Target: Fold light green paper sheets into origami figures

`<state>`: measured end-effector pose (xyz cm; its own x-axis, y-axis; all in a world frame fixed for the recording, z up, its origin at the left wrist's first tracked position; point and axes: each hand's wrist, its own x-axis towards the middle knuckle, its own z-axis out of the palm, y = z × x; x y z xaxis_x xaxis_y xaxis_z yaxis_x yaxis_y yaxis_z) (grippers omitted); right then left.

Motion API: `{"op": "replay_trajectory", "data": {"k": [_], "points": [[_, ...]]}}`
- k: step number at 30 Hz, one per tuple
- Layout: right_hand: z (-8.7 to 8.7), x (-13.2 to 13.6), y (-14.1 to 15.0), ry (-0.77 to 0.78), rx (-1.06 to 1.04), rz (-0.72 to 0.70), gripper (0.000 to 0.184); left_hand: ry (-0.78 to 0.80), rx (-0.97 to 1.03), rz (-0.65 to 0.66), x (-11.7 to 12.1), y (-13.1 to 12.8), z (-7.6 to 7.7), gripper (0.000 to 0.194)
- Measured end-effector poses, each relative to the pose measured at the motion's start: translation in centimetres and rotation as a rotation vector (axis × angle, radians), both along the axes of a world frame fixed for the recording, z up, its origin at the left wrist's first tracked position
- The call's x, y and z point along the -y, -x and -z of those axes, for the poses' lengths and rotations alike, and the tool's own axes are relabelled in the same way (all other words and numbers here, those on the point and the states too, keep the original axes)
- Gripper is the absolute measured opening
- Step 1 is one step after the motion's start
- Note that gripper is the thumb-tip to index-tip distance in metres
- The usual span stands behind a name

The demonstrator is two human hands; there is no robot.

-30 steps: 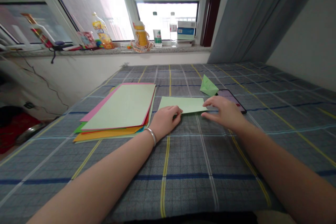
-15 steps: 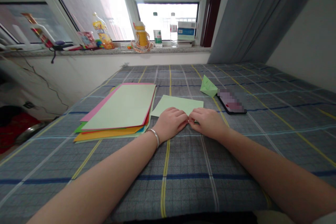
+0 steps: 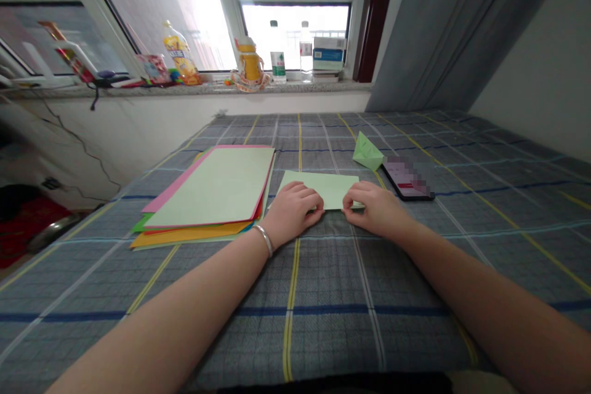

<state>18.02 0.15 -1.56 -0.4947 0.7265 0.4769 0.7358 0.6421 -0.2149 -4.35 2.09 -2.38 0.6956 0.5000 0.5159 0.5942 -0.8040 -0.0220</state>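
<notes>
A pale green paper sheet [image 3: 323, 188] lies flat on the plaid bed cover [image 3: 415, 271], and my left hand [image 3: 293, 212] and my right hand [image 3: 375, 209] grip its near edge. My left hand covers the sheet's left part, while the fingertips of my right hand pinch its right end. Left of the sheet is a stack of coloured paper [image 3: 207, 188], pale green on top, with pink, orange and yellow edges showing. A small folded green paper shape [image 3: 368, 152] stands beyond my right hand.
A phone [image 3: 409, 178] with a blurred screen lies on the bed cover right of the folded shape. Bottles, a box and other small items stand along the window sill [image 3: 207, 89] beyond the bed. A grey curtain [image 3: 438, 31] hangs at the right.
My hands met at the sheet's near edge half a second ago and have now moved slightly apart along it. The sheet looks shallower from front to back than before.
</notes>
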Motion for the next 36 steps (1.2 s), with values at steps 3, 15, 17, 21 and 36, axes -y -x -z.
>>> {"op": "replay_trajectory", "data": {"k": [3,15,17,21,36], "points": [[-0.1,-0.1,-0.4,0.033,-0.019,-0.01,0.005,-0.015,-0.028,0.007,0.1,0.5,-0.6,0.017],[-0.9,-0.8,-2.8,0.114,-0.068,-0.002,0.004,-0.056,-0.115,-0.071,-0.2,2.9,-2.0,0.017],[-0.9,-1.0,-3.2,0.125,-0.083,-0.006,0.005,-0.053,-0.124,-0.085,-0.3,3.3,-2.2,0.016],[-0.7,-1.4,-3.8,0.17,-0.119,-0.01,0.005,-0.019,-0.115,-0.103,-0.5,4.2,-2.7,0.015],[-0.3,-1.2,-3.9,0.389,-0.123,-0.016,0.01,0.291,-0.161,-0.056,-1.1,6.4,-3.2,0.009]]}}
